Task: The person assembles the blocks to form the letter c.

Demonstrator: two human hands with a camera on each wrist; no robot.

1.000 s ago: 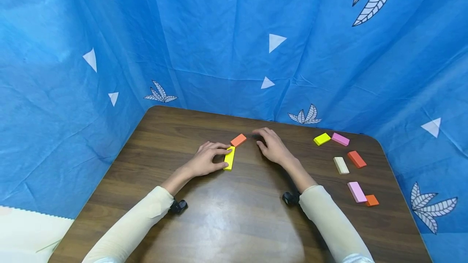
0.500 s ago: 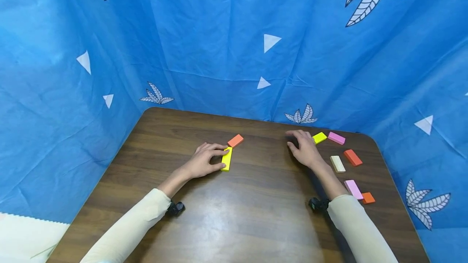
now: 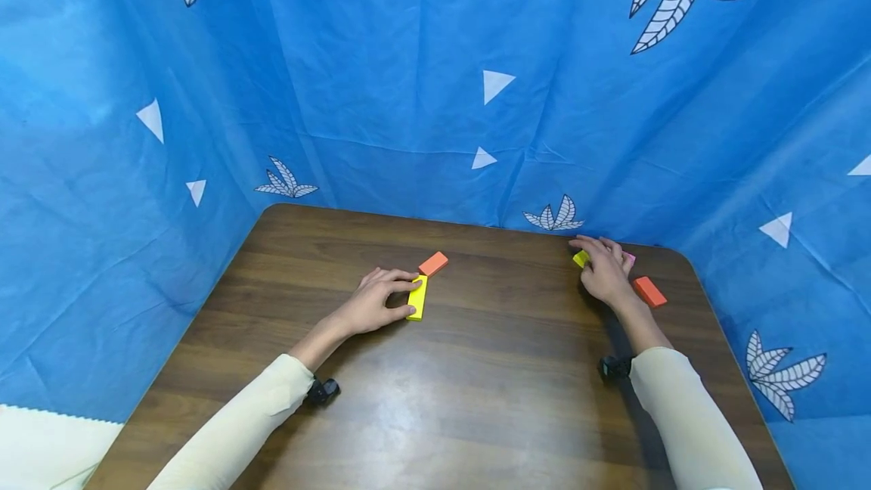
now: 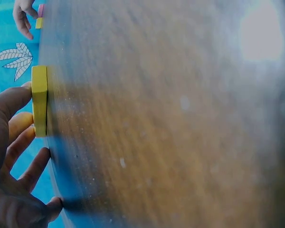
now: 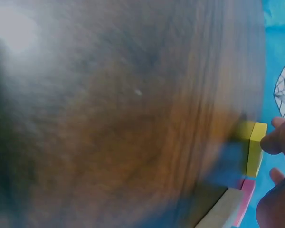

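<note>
My left hand [image 3: 377, 301] pinches a yellow wooden block [image 3: 418, 299] lying on the table, with the thumb at its near end and a finger at its far end. That yellow block [image 4: 39, 102] fills the left edge of the left wrist view. An orange block [image 3: 433, 263] lies at its far end, turned at an angle. Over at the far right, my right hand [image 3: 605, 274] reaches over a second yellow block [image 5: 256, 149], with thumb and fingers close about it but no firm grip visible. A pink block [image 5: 245, 202] sits beside it, mostly hidden by the hand in the head view.
A red block [image 3: 649, 291] lies right of my right wrist. The right wrist view also shows a pale wooden block [image 5: 223, 211], which my arm covers in the head view. Blue patterned cloth [image 3: 381, 97] hangs behind the brown table [image 3: 422, 414].
My right hand has moved right, from near the orange block to the second yellow block. Its forearm now covers several blocks seen before. The left hand keeps holding its yellow block in place.
</note>
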